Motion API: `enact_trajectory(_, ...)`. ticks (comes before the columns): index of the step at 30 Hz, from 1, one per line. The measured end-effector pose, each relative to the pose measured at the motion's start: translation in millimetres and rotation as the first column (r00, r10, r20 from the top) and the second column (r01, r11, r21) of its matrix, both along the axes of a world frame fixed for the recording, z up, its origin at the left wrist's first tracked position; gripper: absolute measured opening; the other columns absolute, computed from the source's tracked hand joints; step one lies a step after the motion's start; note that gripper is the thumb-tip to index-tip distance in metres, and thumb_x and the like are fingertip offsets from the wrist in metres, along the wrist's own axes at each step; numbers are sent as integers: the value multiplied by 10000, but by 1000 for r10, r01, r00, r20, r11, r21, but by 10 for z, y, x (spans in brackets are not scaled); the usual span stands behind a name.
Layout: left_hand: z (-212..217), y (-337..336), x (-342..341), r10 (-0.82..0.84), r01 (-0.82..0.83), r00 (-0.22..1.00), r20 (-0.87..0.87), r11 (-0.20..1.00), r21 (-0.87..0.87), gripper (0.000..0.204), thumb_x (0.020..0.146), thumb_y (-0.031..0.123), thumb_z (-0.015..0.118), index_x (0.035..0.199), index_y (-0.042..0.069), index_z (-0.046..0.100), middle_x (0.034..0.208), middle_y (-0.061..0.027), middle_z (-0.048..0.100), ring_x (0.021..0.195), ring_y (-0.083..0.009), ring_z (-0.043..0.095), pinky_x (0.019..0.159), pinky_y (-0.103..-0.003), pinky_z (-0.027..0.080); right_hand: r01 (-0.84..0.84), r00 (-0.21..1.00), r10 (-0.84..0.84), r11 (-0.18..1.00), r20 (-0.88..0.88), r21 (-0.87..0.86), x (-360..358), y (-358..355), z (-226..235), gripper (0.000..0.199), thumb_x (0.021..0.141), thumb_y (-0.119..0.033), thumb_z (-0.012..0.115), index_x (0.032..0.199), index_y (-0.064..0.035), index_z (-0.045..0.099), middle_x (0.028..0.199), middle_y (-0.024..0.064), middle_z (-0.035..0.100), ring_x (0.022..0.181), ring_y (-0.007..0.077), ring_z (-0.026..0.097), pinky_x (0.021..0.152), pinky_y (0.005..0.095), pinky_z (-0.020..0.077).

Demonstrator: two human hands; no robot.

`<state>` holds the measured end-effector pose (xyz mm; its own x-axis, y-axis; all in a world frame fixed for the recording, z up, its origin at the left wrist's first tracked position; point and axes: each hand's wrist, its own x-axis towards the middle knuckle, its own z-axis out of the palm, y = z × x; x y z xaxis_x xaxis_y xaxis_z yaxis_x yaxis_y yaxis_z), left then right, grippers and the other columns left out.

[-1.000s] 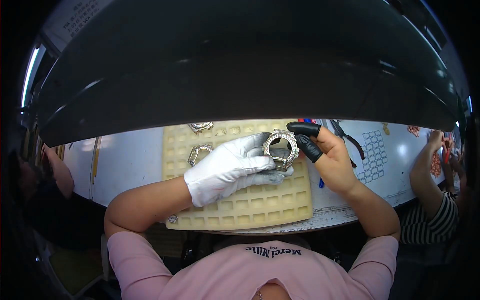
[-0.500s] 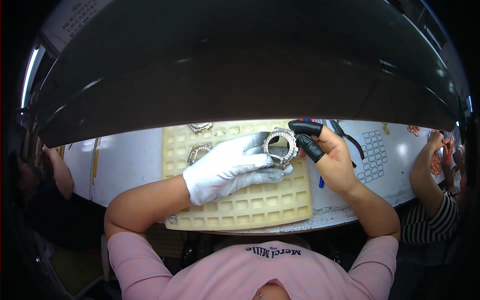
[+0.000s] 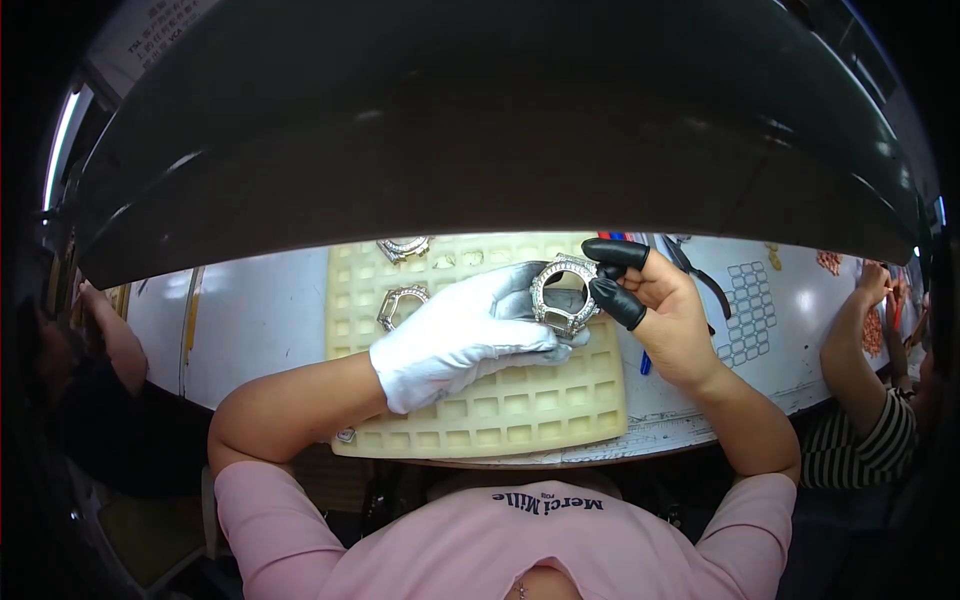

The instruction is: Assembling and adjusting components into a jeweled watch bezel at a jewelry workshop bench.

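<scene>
My left hand, in a white glove with darkened fingertips, is closed on a silver watch case with a round opening and a stone-studded rim. On the case's right side, the black-covered thumb and finger of my right hand pinch its edge. Both hands hold it above a pale yellow tray with square pockets. Two more silver watch cases lie on the tray: one just beyond my left wrist, the other at the tray's far edge, partly hidden by the dark hood.
A dark hood overhangs the far bench. Right of the tray are black-handled pliers, a blue pen-like tool and a grid of linked rectangular pieces. Another person's arm works at far right; one more arm shows at left.
The watch case has turned slightly and shifted a little to the right between my hands. My right thumb and finger have closed in against its edge.
</scene>
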<state>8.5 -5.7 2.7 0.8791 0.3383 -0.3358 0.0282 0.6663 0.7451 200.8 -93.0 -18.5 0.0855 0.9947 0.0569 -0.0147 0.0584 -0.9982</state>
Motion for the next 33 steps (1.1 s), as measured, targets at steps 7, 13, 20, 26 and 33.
enact_trajectory(7,-13,-7,-17,1,-1,999,35,1000,7,676,816,23,643,1382,28,272,1286,-126,485,1145,-268,536,935,-354,480,-1,1000,0,999,-30,-40,26,-2,29,329,884,-9,558,1206,33,506,1054,71,604,958,101,565,862,246,455)
enact_trajectory(13,-30,-28,-38,23,-24,1000,14,999,35,636,823,9,626,1369,25,302,1265,-125,507,1129,-272,549,925,-351,485,-10,999,8,998,-44,-59,24,6,3,325,883,-18,563,1199,36,512,1046,69,606,954,103,568,857,245,455)
enact_trajectory(20,-41,-31,-25,32,-33,999,25,999,38,646,825,0,618,1373,19,276,1234,-132,515,1105,-271,565,921,-360,492,31,999,-31,999,8,-33,21,7,-24,297,882,-61,554,1177,-19,555,958,22,634,819,70,563,700,210,444)
enact_trajectory(26,-6,-20,-14,21,-21,1000,-2,1000,15,648,817,38,645,1363,16,296,1247,-128,502,1114,-262,557,906,-352,502,29,1000,-29,998,0,-59,35,21,-17,285,893,-82,553,1170,-17,563,898,8,630,765,54,543,678,201,432)
enact_trajectory(33,17,-25,-23,13,-13,1000,-19,1000,-3,582,839,29,612,1347,10,329,1241,-114,511,1099,-223,569,883,-321,514,48,995,-35,990,97,-133,46,35,-34,248,905,-105,544,1132,-17,594,748,-22,589,636,30,474,577,169,373)
